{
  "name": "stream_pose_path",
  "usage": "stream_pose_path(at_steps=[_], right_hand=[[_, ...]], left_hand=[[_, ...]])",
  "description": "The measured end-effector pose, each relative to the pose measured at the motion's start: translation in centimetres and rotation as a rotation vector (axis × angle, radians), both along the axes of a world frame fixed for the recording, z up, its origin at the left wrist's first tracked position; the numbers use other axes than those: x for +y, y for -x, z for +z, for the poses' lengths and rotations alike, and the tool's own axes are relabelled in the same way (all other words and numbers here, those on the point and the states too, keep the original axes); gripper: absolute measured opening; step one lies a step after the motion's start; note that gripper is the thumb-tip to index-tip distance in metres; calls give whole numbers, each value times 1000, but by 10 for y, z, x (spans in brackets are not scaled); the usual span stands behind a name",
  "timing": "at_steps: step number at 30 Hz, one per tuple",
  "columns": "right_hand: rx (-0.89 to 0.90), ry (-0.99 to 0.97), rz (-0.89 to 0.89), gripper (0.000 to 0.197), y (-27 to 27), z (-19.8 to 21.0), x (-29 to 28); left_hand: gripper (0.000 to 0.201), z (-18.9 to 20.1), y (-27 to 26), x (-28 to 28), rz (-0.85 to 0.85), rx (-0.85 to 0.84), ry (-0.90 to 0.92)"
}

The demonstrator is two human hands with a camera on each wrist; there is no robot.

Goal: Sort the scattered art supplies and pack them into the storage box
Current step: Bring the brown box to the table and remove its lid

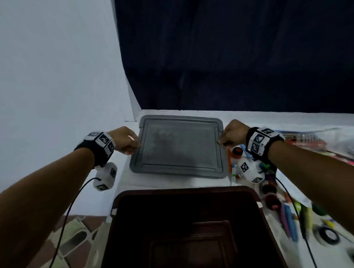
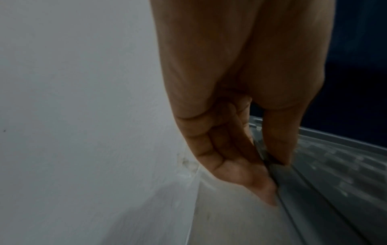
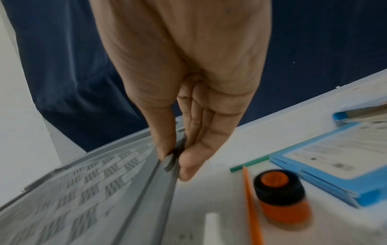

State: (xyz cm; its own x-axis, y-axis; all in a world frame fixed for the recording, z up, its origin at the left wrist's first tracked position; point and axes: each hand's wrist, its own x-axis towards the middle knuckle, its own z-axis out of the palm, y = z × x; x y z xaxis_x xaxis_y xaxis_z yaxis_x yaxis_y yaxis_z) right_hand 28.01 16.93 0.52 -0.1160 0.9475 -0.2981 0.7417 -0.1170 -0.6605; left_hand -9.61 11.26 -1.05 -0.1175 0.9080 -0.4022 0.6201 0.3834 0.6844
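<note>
— Holding what, exactly?
— My left hand (image 1: 125, 140) and my right hand (image 1: 233, 135) each pinch one side edge of the grey lid (image 1: 178, 147), thumb on top, fingers curled under the rim.
— Where is the storage box?
— The dark brown storage box (image 1: 187, 229) stands open at the bottom centre of the head view, below the lid.
— And the supplies?
— At the right: an orange paint jar (image 3: 281, 194), an orange pencil (image 3: 252, 207), and coloured markers (image 1: 289, 218) on the white table (image 1: 251, 115).
</note>
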Motion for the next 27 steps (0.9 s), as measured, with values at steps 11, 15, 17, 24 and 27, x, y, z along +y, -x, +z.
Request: stream_pose_path(at_steps=[11, 15, 17, 24, 27], right_hand=[[-284, 90, 96, 28, 17, -33, -21], [-296, 91, 147, 24, 17, -37, -24], [-293, 84, 145, 24, 16, -38, -25], [-275, 76, 151, 22, 6, -31, -35], [-195, 27, 176, 9, -2, -12, -50]], left_hand=[[16, -38, -1, -18, -44, 38, 118], [26, -44, -3, -20, -2, 101, 76], [23, -47, -3, -22, 4, 114, 49], [30, -41, -10, -28, -24, 154, 28], [22, -22, -16, -29, -103, 256, -68]])
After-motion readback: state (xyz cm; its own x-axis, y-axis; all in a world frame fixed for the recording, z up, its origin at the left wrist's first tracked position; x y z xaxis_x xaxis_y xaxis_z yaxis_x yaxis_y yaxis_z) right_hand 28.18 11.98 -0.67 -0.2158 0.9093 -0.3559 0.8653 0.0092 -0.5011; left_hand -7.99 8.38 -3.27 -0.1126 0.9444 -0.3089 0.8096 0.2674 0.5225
